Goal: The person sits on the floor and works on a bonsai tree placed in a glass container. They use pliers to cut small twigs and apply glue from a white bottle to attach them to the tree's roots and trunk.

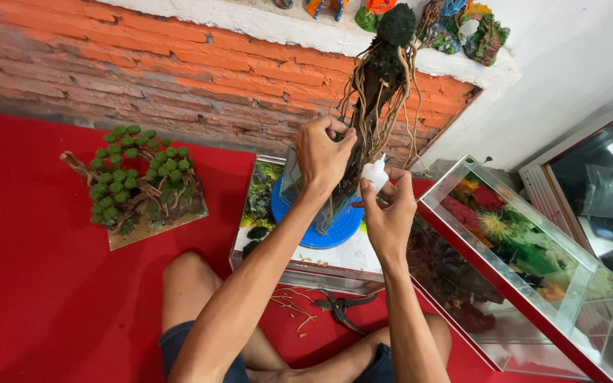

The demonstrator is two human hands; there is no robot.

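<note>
My left hand (323, 152) grips the lower trunk of a dark driftwood tree (381, 78) with hanging pale roots and a green moss ball on top. The tree stands upright on a round blue disc (335, 228) that lies on a glass tank (349, 259). My right hand (389, 209) holds a small white squeeze bottle (375, 172), its tip pointing up against the trunk's base. Both hands are close together at the trunk.
A finished moss tree on a board (140, 184) sits on the red floor at left. Black pliers (342, 308) and cut twigs lie between my knees. A decorated glass aquarium (533, 262) stands at right. A brick wall with ornaments on its ledge rises behind.
</note>
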